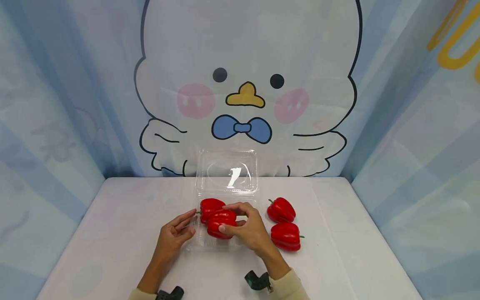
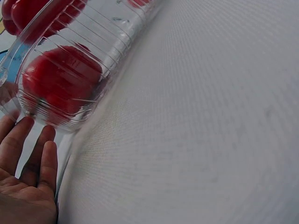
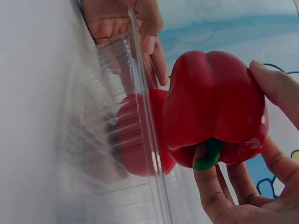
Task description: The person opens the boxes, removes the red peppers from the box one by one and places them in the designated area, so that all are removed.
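My right hand (image 1: 254,230) grips a red bell pepper (image 1: 222,225) over the clear plastic clamshell container (image 1: 202,245). In the right wrist view its green stem (image 3: 210,154) points down toward my fingers, and the thumb presses the far side. Another red bell pepper (image 1: 210,205) lies inside the container, at its left end; the held one partly covers it from above. My left hand (image 1: 170,241) is at the container's left side, fingers extended, with fingertips right at the end wall in the left wrist view. The container's lid (image 1: 226,185) stands raised at the back.
To the right of the container, two more red bell peppers lie on the white table (image 1: 330,266), one farther back (image 1: 282,210) and one nearer (image 1: 286,236). A curtain (image 1: 315,50) with a cartoon bird hangs behind the table. Dark wrist-camera mounts (image 1: 257,280) sit at both wrists.
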Action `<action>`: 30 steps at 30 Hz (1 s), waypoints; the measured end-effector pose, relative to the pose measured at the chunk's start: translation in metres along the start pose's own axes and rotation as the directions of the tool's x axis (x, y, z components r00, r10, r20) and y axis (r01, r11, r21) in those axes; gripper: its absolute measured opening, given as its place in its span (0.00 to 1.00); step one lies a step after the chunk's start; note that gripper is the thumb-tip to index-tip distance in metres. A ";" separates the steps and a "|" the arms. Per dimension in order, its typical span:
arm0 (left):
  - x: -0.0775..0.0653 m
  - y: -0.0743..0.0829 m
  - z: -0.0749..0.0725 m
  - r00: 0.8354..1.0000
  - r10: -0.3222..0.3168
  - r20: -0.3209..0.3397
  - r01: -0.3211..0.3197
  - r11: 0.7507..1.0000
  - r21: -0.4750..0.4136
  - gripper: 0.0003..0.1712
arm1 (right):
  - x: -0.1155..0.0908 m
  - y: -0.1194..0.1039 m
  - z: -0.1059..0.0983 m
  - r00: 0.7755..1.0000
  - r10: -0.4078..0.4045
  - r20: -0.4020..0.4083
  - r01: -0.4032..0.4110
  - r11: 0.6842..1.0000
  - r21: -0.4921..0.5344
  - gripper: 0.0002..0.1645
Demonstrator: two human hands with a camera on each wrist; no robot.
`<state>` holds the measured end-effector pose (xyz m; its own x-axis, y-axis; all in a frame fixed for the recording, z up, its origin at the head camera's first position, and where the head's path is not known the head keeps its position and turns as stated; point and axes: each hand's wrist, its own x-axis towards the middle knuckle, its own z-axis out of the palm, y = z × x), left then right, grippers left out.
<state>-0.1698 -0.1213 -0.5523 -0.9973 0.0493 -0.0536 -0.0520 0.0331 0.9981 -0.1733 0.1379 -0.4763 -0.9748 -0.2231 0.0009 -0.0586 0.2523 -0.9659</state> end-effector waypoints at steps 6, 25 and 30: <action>0.000 0.000 0.000 1.000 -0.006 0.000 0.006 1.000 0.001 0.33 | -0.001 -0.003 -0.007 1.000 -0.001 -0.022 0.002 1.000 0.010 0.31; -0.001 0.003 0.001 1.000 -0.021 0.000 0.021 1.000 -0.002 0.33 | -0.004 -0.006 -0.029 0.995 -0.011 -0.102 0.016 0.999 0.049 0.31; -0.001 0.003 0.001 1.000 -0.029 0.001 0.029 1.000 -0.002 0.33 | -0.005 -0.007 -0.036 0.992 -0.008 -0.127 0.013 0.999 0.033 0.32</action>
<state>-0.1694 -0.1198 -0.5494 -0.9953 0.0498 -0.0828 -0.0812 0.0328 0.9962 -0.1754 0.1706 -0.4601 -0.9938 -0.1034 0.0421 -0.0639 0.2181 -0.9738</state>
